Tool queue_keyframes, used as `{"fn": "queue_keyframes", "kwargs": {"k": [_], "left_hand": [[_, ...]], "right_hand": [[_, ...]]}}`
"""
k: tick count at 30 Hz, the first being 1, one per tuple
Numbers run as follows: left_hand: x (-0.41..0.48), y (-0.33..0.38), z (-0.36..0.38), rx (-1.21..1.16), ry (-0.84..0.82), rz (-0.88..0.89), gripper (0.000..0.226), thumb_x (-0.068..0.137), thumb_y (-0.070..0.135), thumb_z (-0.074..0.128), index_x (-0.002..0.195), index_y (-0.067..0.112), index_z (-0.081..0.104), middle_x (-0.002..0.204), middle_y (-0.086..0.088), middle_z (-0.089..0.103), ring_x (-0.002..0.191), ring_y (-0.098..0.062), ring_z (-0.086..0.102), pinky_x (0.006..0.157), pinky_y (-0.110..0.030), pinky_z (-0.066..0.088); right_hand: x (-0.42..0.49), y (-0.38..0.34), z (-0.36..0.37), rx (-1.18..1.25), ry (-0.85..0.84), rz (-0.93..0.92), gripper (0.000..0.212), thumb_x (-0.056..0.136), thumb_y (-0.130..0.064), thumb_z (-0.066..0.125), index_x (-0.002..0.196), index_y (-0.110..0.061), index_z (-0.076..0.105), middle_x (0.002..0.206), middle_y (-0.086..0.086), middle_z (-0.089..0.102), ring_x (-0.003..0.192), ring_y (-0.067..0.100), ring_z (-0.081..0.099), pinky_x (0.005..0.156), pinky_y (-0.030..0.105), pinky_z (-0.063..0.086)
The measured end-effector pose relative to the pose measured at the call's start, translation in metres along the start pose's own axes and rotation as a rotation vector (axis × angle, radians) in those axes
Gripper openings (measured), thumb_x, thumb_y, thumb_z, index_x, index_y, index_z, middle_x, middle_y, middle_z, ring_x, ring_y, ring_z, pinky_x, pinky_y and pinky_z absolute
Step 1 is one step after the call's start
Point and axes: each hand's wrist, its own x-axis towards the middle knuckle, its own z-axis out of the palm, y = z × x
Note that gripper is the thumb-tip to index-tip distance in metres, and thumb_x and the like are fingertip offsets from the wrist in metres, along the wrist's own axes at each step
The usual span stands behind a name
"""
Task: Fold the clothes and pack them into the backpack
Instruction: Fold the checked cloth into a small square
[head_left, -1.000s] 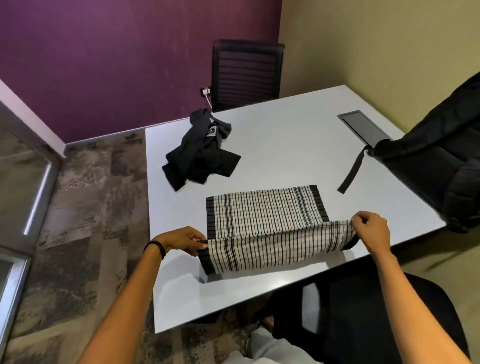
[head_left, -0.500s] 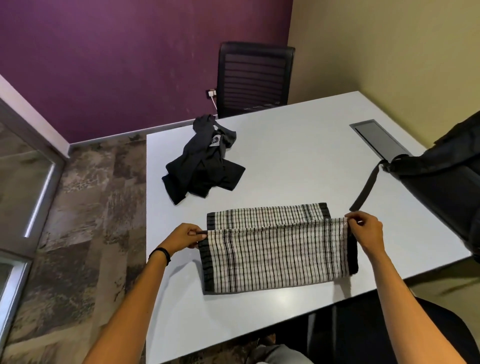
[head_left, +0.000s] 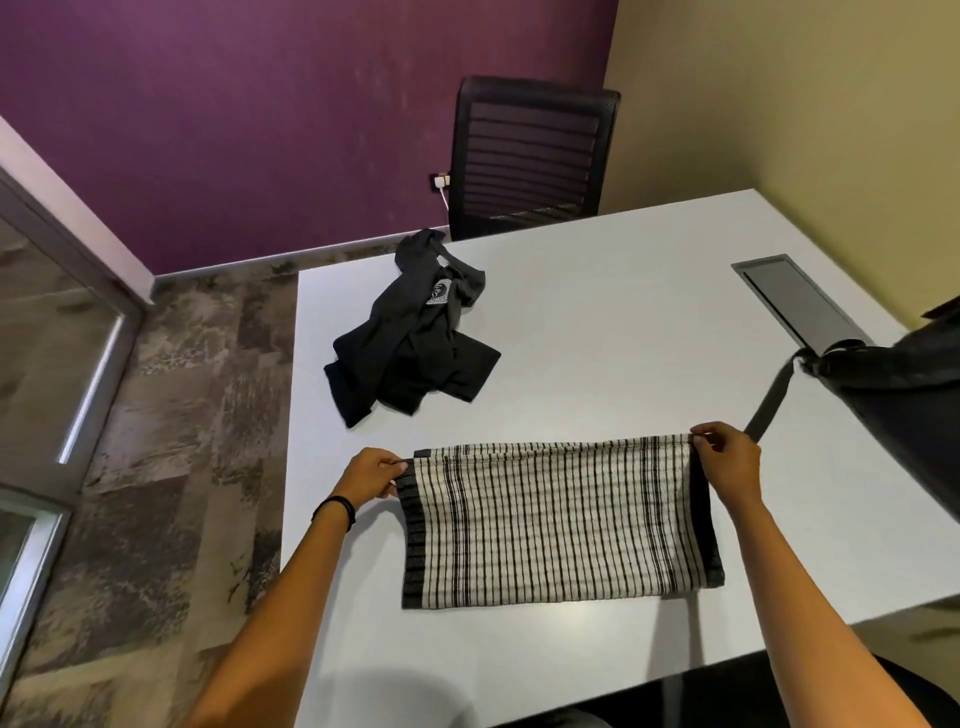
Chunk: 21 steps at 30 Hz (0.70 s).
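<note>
Cloth (head_left: 561, 525): striped, doubled over, flat on worktop (head_left: 597, 322) near its front edge. Left grip (head_left: 371, 475), right grip (head_left: 727, 460): each pinching one far corner. Advised: square far edges, keep taut, press flat before releasing.

You work in soft, even light that falls from above, so the white table (head_left: 597, 322) beyond your hands looks pale, with no glare. Your left hand (head_left: 371, 475) throws a faint, blurred shadow on the table just under its wrist. A thin dark line runs under the edge of the striped cloth (head_left: 556, 525) nearest you. Left of that hand, a bright streak reflects in the glass panel (head_left: 88, 389). Beyond your right hand (head_left: 727, 462), the backpack (head_left: 904, 384) is too dark to show detail. The wide lens bows the table edges and stretches your forearms, and everything looks slightly soft.
</note>
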Motion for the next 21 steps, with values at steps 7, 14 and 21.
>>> {"fn": "queue_keyframes", "kwargs": {"k": [7, 14, 21], "left_hand": [[0.029, 0.000, 0.009, 0.072, 0.072, -0.046, 0.022, 0.093, 0.013, 0.055, 0.076, 0.006, 0.067, 0.079, -0.020, 0.069, 0.066, -0.025, 0.062, 0.075, -0.037, 0.052], [0.052, -0.002, 0.019, 0.100, 0.201, -0.094, 0.022, 0.091, 0.021, 0.059, 0.082, 0.004, 0.070, 0.081, -0.013, 0.071, 0.076, -0.029, 0.066, 0.074, -0.038, 0.052], [0.072, -0.010, 0.039, 0.188, 0.239, -0.187, 0.025, 0.091, 0.025, 0.057, 0.081, 0.004, 0.068, 0.081, -0.013, 0.069, 0.079, -0.030, 0.063, 0.069, -0.033, 0.048]], "right_hand": [[0.023, 0.008, 0.017, -0.027, 0.008, 0.053, 0.014, 0.089, 0.000, 0.054, 0.094, -0.002, 0.066, 0.093, 0.018, 0.067, 0.083, 0.022, 0.058, 0.081, 0.033, 0.047], [0.041, 0.016, 0.035, -0.063, -0.013, 0.089, 0.013, 0.088, 0.002, 0.055, 0.092, 0.001, 0.068, 0.093, 0.018, 0.068, 0.090, 0.029, 0.062, 0.083, 0.032, 0.046], [0.050, 0.026, 0.046, -0.093, -0.051, 0.113, 0.013, 0.088, 0.003, 0.055, 0.091, 0.000, 0.067, 0.092, 0.018, 0.068, 0.083, 0.025, 0.059, 0.078, 0.029, 0.044]]}}
